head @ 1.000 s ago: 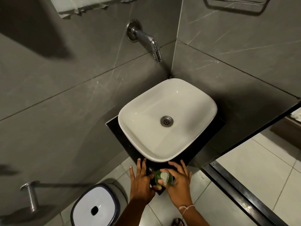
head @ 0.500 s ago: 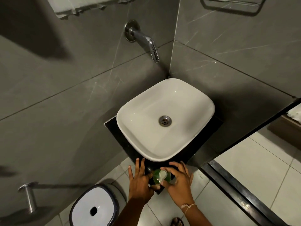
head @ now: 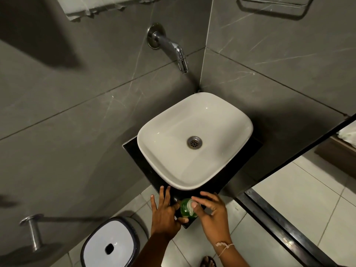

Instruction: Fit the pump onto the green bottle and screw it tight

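The green bottle [head: 185, 209] stands on the near corner of the black counter [head: 134, 151], in front of the basin. A white pump [head: 190, 208] sits on top of the bottle. My left hand [head: 163, 211] holds the bottle's left side, thumb under it and fingers spread along the counter edge. My right hand [head: 211, 212] comes from the right, with its thumb and fingertips on the pump head. The bottle's lower part is hidden by my hands.
A white basin [head: 194, 139] with a metal drain fills the counter. A chrome tap [head: 173, 49] juts from the grey tiled wall above it. A white-lidded bin [head: 110, 245] stands on the floor at lower left. A black door frame [head: 285, 228] runs at right.
My right hand's fingers have shifted around the pump head, and the pump spout has turned. My left hand stays on the bottle. The view has shifted slightly.
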Demonstrator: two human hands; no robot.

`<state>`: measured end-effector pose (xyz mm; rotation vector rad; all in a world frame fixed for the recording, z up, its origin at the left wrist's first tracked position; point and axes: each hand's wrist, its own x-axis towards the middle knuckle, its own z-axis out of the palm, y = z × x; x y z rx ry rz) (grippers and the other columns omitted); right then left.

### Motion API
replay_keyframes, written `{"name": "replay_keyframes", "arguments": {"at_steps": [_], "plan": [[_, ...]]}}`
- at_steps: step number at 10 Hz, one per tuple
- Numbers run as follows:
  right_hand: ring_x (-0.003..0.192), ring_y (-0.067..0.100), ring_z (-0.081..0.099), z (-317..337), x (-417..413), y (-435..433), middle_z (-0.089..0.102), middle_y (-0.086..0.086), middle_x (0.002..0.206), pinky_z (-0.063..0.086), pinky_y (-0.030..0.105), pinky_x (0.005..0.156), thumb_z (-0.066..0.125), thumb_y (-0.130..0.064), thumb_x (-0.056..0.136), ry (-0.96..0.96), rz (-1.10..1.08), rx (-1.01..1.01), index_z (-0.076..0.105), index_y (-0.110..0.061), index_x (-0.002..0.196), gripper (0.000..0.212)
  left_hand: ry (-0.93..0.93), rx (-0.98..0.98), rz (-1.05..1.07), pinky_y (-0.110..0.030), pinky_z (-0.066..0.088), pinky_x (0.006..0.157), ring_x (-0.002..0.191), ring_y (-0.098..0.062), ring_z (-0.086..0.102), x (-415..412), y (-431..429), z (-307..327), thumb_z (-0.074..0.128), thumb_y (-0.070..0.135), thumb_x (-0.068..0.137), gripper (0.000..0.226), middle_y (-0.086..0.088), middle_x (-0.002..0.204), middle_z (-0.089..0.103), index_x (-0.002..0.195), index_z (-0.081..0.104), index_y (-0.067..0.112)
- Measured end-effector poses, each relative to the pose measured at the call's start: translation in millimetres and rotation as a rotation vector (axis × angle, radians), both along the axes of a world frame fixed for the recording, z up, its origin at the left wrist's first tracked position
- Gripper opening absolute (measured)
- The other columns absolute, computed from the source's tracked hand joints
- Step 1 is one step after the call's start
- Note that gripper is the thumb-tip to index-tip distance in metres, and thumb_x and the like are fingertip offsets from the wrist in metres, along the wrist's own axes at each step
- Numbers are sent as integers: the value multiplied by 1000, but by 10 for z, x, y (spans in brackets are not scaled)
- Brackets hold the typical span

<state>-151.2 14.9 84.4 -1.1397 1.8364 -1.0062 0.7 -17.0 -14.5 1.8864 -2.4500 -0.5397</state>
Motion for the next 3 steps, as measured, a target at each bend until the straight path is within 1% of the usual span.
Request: {"name": "replay_keyframes", "arguments": {"at_steps": [1, 2, 3], "plan": [[128, 22, 43, 55, -50, -31, 61, -16, 117, 32, 57, 109, 77, -28, 75, 27, 52, 43, 70, -54, 77, 27, -31, 15, -5, -49, -33, 107, 141, -24, -30, 11, 10, -12, 62, 68, 70, 59, -3, 160, -6, 118, 61, 34], [128, 20, 44, 101, -46, -30, 61, -16, 116, 30, 58, 109, 74, -32, 78, 15, 87, 69, 70, -54, 81, 23, -7, 29, -17, -50, -32, 106, 141, -25, -31, 7, 8, 13, 57, 73, 70, 69, -5, 160, -10, 127, 54, 34], [123, 15, 53, 241, -110, 46, 64, -13, 117, 41, 43, 106, 62, -46, 81, -128, 37, 20, 70, -46, 99, 19, -34, 59, -21, -51, -31, 106, 135, -25, -41, 111, 88, 8, 52, 77, 70, 92, -9, 157, -22, 146, 19, 36]]}}
